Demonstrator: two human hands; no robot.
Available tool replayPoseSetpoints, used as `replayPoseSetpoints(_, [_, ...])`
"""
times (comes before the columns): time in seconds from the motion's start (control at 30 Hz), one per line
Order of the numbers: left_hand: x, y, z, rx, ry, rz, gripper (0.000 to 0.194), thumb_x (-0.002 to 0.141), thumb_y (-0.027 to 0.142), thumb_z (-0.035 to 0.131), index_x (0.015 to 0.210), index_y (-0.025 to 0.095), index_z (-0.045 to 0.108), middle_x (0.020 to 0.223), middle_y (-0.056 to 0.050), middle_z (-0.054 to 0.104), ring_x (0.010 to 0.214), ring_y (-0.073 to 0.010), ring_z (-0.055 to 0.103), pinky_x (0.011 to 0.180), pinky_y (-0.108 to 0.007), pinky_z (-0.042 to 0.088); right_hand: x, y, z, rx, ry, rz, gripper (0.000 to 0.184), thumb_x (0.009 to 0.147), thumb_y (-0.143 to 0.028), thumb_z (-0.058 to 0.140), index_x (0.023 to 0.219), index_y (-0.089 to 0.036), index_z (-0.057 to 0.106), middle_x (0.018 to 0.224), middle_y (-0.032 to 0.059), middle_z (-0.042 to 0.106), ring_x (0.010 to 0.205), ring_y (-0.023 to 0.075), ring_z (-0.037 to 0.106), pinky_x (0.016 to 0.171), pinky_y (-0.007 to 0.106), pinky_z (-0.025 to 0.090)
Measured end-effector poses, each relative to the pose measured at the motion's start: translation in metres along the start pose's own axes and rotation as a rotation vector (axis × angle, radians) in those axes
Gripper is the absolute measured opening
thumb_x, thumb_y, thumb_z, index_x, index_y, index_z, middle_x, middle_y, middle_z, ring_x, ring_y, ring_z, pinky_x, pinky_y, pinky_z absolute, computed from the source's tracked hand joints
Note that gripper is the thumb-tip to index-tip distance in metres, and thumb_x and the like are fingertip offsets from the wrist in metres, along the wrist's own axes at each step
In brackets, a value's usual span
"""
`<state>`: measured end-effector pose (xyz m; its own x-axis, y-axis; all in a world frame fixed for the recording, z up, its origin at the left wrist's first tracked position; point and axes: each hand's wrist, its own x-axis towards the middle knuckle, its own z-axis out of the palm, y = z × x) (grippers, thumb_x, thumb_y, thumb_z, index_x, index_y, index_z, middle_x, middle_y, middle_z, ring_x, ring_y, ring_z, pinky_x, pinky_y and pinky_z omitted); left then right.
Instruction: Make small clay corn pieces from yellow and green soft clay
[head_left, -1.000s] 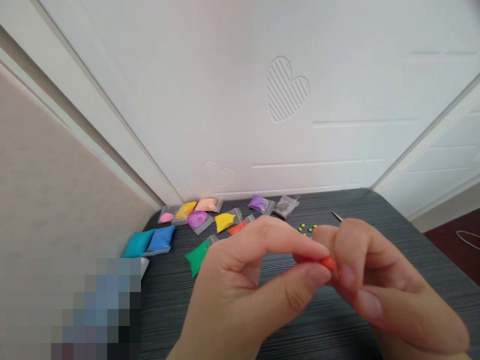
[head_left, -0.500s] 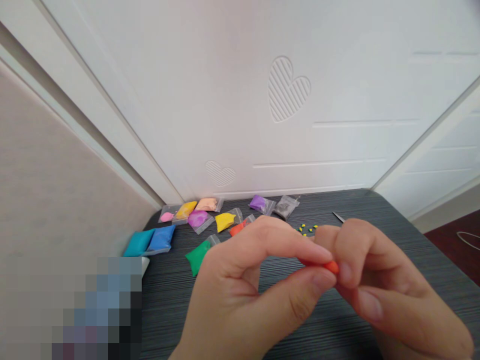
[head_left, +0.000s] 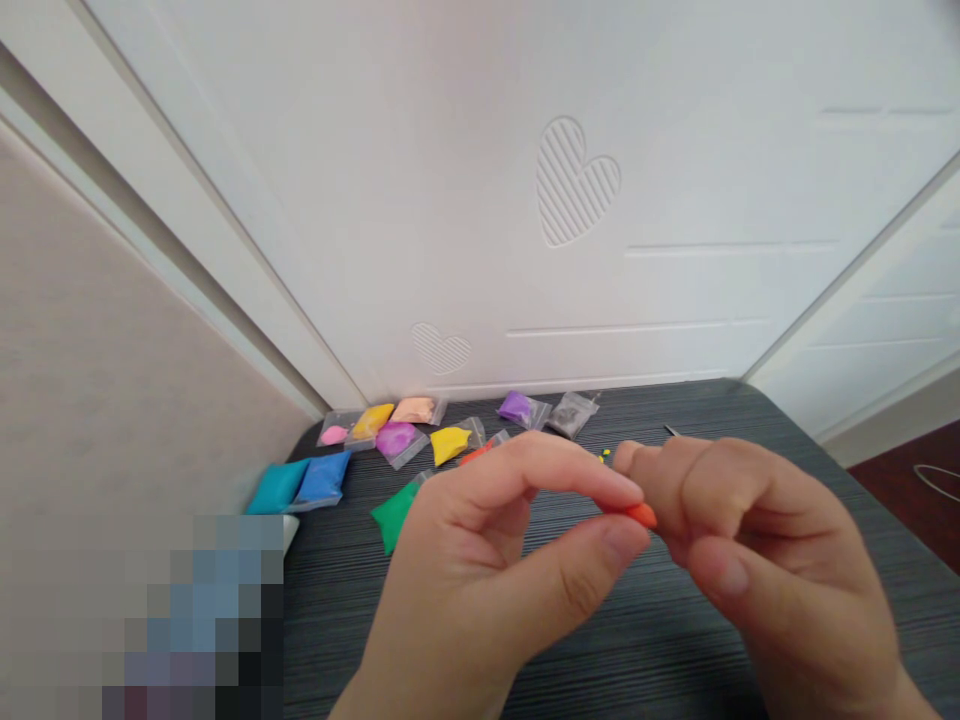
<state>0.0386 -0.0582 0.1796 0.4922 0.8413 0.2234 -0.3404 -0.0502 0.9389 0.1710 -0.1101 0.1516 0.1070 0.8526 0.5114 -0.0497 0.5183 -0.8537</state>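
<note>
Between the thumb and index finger of my left hand [head_left: 480, 590], a small orange piece of clay [head_left: 643, 515] is pinched above the table. Its tip pokes out towards the right, and the rest is hidden by the fingers. My right hand [head_left: 787, 560] is close beside that tip, its fingers curled and the thumb near the bent index finger. What it holds, if anything, cannot be seen. Behind the hands lie tiny yellow and dark green bits [head_left: 604, 455], partly covered, and the tip of a thin metal tool [head_left: 670, 430].
On the dark ribbed table [head_left: 337, 620] lie several clay bags: green [head_left: 394, 515], yellow [head_left: 450, 444], orange-red [head_left: 476, 455], purple [head_left: 515, 406], grey [head_left: 574, 414], blue [head_left: 322, 478] and teal [head_left: 277, 487]. A white panel [head_left: 450, 200] with heart reliefs rises behind the table.
My left hand has shifted slightly left with the orange clay. The right hand has turned and its fingertips have drawn back a little from the clay, covering more of the yellow-green bits.
</note>
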Motion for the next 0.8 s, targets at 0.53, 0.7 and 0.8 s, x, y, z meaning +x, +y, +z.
replayPoseSetpoints(0.53, [0.008, -0.007, -0.013, -0.284, -0.152, -0.106, 0.013, 0.064, 0.008, 0.064, 0.071, 0.020, 0.064, 0.071, 0.001, 0.063, 0.073, -0.0117, 0.057, 0.068, -0.022, 0.046, 0.001, 0.001, 0.004, -0.015, 0.060, -0.046, 0.006, 0.075, -0.016, 0.052, 0.079, -0.021, 0.053, 0.067, 0.0000, 0.049, 0.062, 0.0125, 0.046, 0.066, 0.033, 0.041])
replayPoseSetpoints(0.7, [0.008, -0.007, -0.014, -0.244, -0.147, -0.077, 0.014, 0.063, 0.009, 0.065, 0.073, 0.020, 0.063, 0.069, 0.000, 0.059, 0.073, -0.0130, 0.056, 0.068, -0.024, 0.046, 0.002, -0.001, 0.001, 0.092, -0.014, 0.039, 0.003, 0.076, -0.020, 0.051, 0.076, -0.022, 0.049, 0.065, -0.0007, 0.045, 0.060, 0.0119, 0.043, 0.060, 0.031, 0.041])
replayPoseSetpoints(0.8, [0.007, -0.008, -0.016, -0.220, -0.168, -0.079, 0.015, 0.064, 0.011, 0.065, 0.075, 0.021, 0.061, 0.069, 0.000, 0.057, 0.075, -0.0136, 0.054, 0.069, -0.026, 0.045, 0.002, -0.002, 0.001, 0.100, -0.031, 0.052, 0.003, 0.076, -0.020, 0.050, 0.077, -0.022, 0.048, 0.066, -0.0005, 0.045, 0.061, 0.0120, 0.043, 0.060, 0.030, 0.041])
